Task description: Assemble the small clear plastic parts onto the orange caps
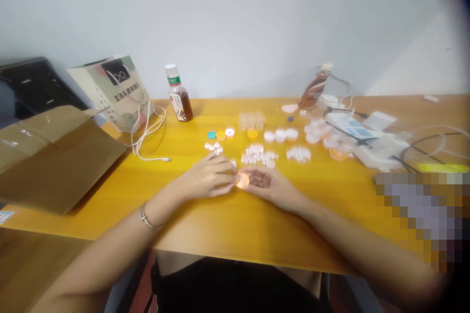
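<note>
Between my two hands, low over the table's middle, is a small round orange piece (243,180), bright and blurred, so its exact kind is unclear. My left hand (209,176) closes its fingertips on the left side of it. From the other side, my right hand (273,188) grips it with curled fingers and thumb. Just beyond the hands lie small white pieces (215,146) and a cluster of clear-and-white small parts (257,155). Further back sit a teal ring-shaped disc (211,135), a yellow disc (221,134) and a white disc (229,132).
On the left stand a cardboard box (66,156), a paper bag (121,90), a white cable (147,132) and a drink bottle (179,95). White round pieces (281,135), a tilted brown bottle (314,89), clear round containers (319,132) and a power strip (378,146) with cables occupy the right.
</note>
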Demonstrator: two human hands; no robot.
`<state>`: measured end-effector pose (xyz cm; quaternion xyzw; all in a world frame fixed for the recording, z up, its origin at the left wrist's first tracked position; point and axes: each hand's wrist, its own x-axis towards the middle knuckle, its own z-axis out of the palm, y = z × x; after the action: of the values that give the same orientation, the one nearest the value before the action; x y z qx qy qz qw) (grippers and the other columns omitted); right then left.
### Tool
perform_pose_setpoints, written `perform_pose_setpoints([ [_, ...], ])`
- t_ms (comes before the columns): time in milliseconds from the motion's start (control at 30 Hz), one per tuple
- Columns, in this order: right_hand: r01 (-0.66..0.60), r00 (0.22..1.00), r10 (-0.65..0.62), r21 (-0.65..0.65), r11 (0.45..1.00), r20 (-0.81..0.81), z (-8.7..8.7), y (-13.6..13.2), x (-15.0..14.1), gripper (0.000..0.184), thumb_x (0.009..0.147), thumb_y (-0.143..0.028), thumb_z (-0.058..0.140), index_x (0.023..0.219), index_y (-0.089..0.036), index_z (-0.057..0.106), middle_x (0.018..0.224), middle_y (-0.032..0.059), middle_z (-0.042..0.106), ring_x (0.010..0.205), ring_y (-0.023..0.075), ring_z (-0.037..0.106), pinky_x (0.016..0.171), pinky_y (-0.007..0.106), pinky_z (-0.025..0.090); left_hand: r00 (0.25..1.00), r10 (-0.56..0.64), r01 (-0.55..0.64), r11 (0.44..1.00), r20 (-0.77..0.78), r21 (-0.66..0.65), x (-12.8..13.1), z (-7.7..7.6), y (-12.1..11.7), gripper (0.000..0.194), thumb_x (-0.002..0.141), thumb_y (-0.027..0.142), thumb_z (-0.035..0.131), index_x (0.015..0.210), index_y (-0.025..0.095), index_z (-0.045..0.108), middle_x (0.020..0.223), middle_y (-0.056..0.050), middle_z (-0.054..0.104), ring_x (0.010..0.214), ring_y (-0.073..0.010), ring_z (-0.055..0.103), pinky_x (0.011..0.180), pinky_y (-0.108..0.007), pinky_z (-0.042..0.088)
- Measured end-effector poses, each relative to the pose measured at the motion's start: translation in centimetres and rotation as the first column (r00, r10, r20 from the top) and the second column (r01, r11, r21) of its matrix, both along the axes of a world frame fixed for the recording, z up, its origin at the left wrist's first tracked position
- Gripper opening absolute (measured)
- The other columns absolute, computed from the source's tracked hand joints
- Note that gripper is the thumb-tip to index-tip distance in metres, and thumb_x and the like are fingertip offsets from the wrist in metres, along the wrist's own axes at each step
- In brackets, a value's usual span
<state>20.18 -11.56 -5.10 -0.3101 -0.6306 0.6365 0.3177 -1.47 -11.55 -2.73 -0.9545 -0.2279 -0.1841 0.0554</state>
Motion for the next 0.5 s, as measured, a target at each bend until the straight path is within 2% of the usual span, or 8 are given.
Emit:
perform_pose_setpoints([
  [100, 0.009, 1.000, -0.009, 0.009, 1.000, 0.004, 0.1, -0.1, -0.1, 0.033, 0.069, -0.025, 0.068, 0.100, -0.019, 0.058, 0.098, 0.0041, 0.064, 0.087, 0.0138, 0.061, 0.090, 0.035, 0.045, 0.998, 0.006, -0.001, 0.996, 0.061, -0.087, 0.1, -0.1, 0.0, 0.018, 0.085, 0.025, 0.049, 0.096, 0.021, 0.063, 0.097, -0.005, 0.063, 0.092, -0.0169, 0.054, 0.083, -0.034, 0.039],
  [200, 0.041, 0.999, -0.041, 0.033, 0.999, -0.006, 0.3, 0.1, -0.1, 0.033, 0.069, -0.024, 0.068, 0.100, -0.020, 0.057, 0.096, 0.0028, 0.064, 0.087, 0.0132, 0.061, 0.089, 0.034, 0.046, 0.969, 0.031, 0.027, 0.973, 0.246, -0.230, 0.1, 0.0, 0.2, 0.020, 0.084, 0.022, 0.051, 0.100, 0.020, 0.063, 0.094, -0.006, 0.064, 0.086, -0.0145, 0.056, 0.079, -0.031, 0.043],
  [267, 0.094, 0.995, -0.095, 0.058, 0.994, 0.003, 0.2, 0.4, -0.1, 0.033, 0.069, -0.024, 0.068, 0.100, -0.021, 0.057, 0.096, 0.0028, 0.063, 0.088, 0.0132, 0.060, 0.089, 0.033, 0.046, 0.922, 0.092, 0.023, 0.956, 0.375, -0.291, -0.3, 0.2, 0.6, 0.022, 0.085, 0.020, 0.049, 0.102, 0.018, 0.063, 0.092, -0.007, 0.064, 0.083, -0.0136, 0.058, 0.076, -0.029, 0.045],
  [333, 0.157, 0.987, -0.159, 0.083, 0.984, 0.020, -0.1, 0.8, 0.1, 0.032, 0.068, -0.024, 0.068, 0.098, -0.021, 0.056, 0.094, 0.0027, 0.062, 0.086, 0.0133, 0.060, 0.088, 0.033, 0.046, 0.881, 0.189, -0.043, 0.945, 0.434, -0.324, -1.0, 0.5, 1.0, 0.021, 0.086, 0.020, 0.048, 0.101, 0.017, 0.063, 0.090, -0.008, 0.064, 0.082, -0.0140, 0.058, 0.076, -0.029, 0.046],
  [400, 0.205, 0.978, -0.208, 0.103, 0.973, 0.026, -0.4, 1.2, 0.2, 0.032, 0.066, -0.025, 0.068, 0.096, -0.021, 0.055, 0.091, 0.0020, 0.061, 0.080, 0.0127, 0.059, 0.084, 0.033, 0.048, 0.883, 0.281, -0.140, 0.922, 0.376, -0.360, -1.8, 0.6, 1.5, 0.020, 0.085, 0.023, 0.050, 0.097, 0.017, 0.063, 0.091, -0.007, 0.064, 0.084, -0.0146, 0.059, 0.078, -0.029, 0.046],
  [500, 0.239, 0.969, -0.245, 0.123, 0.963, 0.035, -0.9, 1.4, 0.3, 0.033, 0.066, -0.025, 0.068, 0.095, -0.022, 0.054, 0.090, 0.0009, 0.057, 0.071, 0.0104, 0.057, 0.077, 0.031, 0.050, 0.921, 0.347, -0.248, 0.874, 0.177, -0.419, -2.7, 0.3, 2.1, 0.017, 0.083, 0.027, 0.052, 0.092, 0.018, 0.064, 0.089, -0.005, 0.064, 0.081, -0.0147, 0.059, 0.076, -0.028, 0.045],
])
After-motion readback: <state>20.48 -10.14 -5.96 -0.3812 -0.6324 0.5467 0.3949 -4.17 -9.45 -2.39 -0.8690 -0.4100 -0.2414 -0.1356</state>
